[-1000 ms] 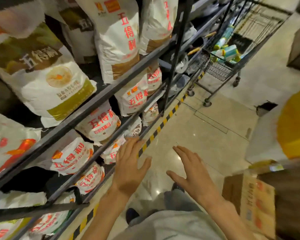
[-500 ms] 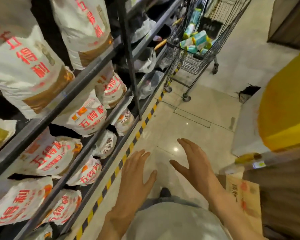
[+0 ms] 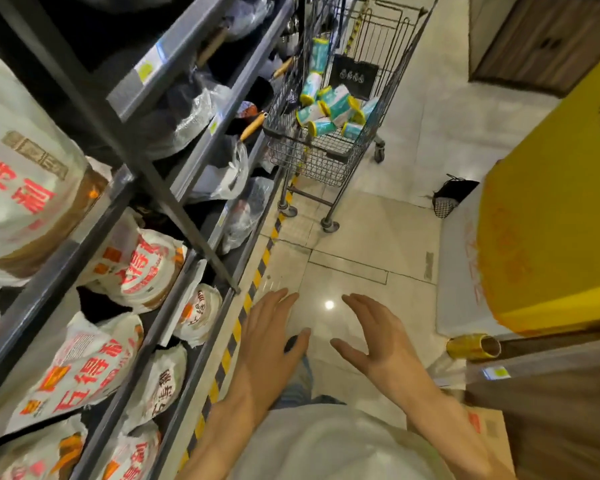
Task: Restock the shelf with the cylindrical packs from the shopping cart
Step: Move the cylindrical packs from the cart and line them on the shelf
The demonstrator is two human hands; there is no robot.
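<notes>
1. Packs (image 3: 329, 109): cylindrical, teal and white with yellow ends, heaped in the cart, well ahead of both hands; one stands upright against the cart's far left side.
2. Cart (image 3: 329, 161): wire, on castors, parked just beside the shelf, well beyond the fingertips.
3. Left hand (image 3: 269, 336): released, fingers straight and together, palm down, holding nothing, above the floor.
4. Right hand (image 3: 378, 336): released, fingers extended, thumb spread, holding nothing, just beside the left hand but apart from it.
5. Shelf (image 3: 174, 157): dark metal, left of the left hand.
6. Sacks (image 3: 84, 368): white with red print, on the tiers nearest the left hand.
7. Tape (image 3: 236, 334): yellow-black floor stripe along the shelf foot, passing under the left wrist.
8. Box (image 3: 551, 237): yellow, right of the right hand.
</notes>
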